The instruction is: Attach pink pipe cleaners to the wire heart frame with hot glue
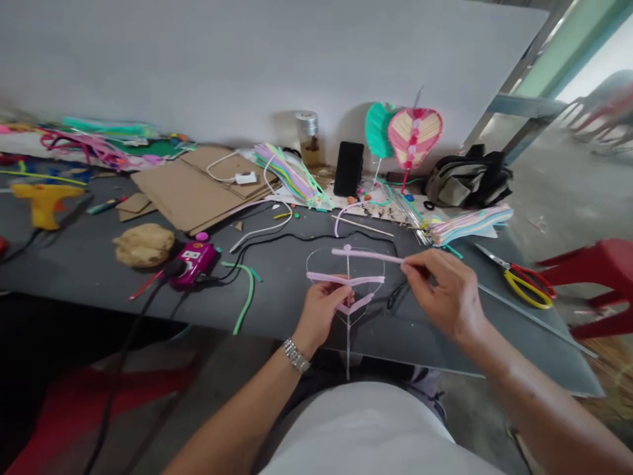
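My left hand (321,307) pinches a heart-shaped wire frame (348,330) near its middle, above the table's front edge. Two light purple pipe cleaner pieces cross this frame, an upper strip (324,278) and a lower bent strip (363,303). A straight stem hangs down from it. My right hand (442,290) grips one end of another purple pipe cleaner (368,254) between thumb and fingertips. That piece points left across the frame's top; whether it touches the wire I cannot tell.
Scissors (527,284) lie at the right, a yellow glue gun (44,201) at the left. A purple power socket (192,264), cardboard sheets (192,191), pipe cleaner bundles (291,175), a phone (349,169) and two finished leaf-shaped fans (414,135) stand or lie farther back. A black cable crosses the table.
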Tool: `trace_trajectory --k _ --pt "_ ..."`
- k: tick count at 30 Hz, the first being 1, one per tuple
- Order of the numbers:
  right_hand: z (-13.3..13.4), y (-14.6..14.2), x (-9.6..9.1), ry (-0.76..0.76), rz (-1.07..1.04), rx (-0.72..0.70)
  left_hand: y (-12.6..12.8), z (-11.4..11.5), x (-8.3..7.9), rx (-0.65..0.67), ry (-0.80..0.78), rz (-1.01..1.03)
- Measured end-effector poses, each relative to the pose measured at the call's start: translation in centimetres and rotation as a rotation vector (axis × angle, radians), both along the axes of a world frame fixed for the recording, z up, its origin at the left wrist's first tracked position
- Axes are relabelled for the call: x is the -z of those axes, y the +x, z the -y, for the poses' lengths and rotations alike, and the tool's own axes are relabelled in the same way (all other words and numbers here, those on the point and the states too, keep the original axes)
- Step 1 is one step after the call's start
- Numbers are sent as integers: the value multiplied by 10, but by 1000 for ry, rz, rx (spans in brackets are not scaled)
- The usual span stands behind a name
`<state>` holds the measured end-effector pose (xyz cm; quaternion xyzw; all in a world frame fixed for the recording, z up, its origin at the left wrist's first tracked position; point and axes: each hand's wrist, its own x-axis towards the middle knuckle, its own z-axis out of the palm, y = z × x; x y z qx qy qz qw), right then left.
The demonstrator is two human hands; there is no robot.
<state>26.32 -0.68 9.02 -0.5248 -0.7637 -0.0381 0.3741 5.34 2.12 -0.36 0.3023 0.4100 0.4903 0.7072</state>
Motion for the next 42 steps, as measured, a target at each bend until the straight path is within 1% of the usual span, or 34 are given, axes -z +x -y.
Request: trace_trajectory --k 2,4,7,11,14,17,20,22,25,28,32,34,36,39,42 --pt "10 -13 19 -61 -92 -13 1 3 0 -12 17 24" --pt "16 -23 36 -87 -165 14 2 8 -1 -29 37 35" --pt "21 -35 49 -59 -207 32 3 17 -5 -34 50 49" --pt "28 -49 50 35 -229 -62 1 32 -12 -40 62 39" --pt "37 -55 55 97 -216 -120 -4 40 -14 -38 79 36" --pt "45 -54 64 91 -229 -101 -11 43 -11 -57 54 58" --pt "53 -45 70 69 -268 -6 -19 42 -5 -90 19 126" --pt "56 -37 72 35 -324 84 -22 42 -1 -122 -8 181" --pt "60 -28 74 -85 -498 170 -24 44 4 -175 -31 211" --pt "60 -28 76 -207 -699 158 -22 48 5 -194 -13 173" --pt "55 -37 83 -313 -905 69 -22 51 4 -180 6 85" --pt "52 -41 88 -365 -936 30 -24 51 4 -162 16 47" --pt "50 -45 92 -396 -915 16 -25 52 4 -154 26 14" --pt "49 -47 95 -399 -863 32 -27 53 3 -166 43 -17" --pt "48 -47 95 -390 -827 45 -28 55 1 -175 37 11"
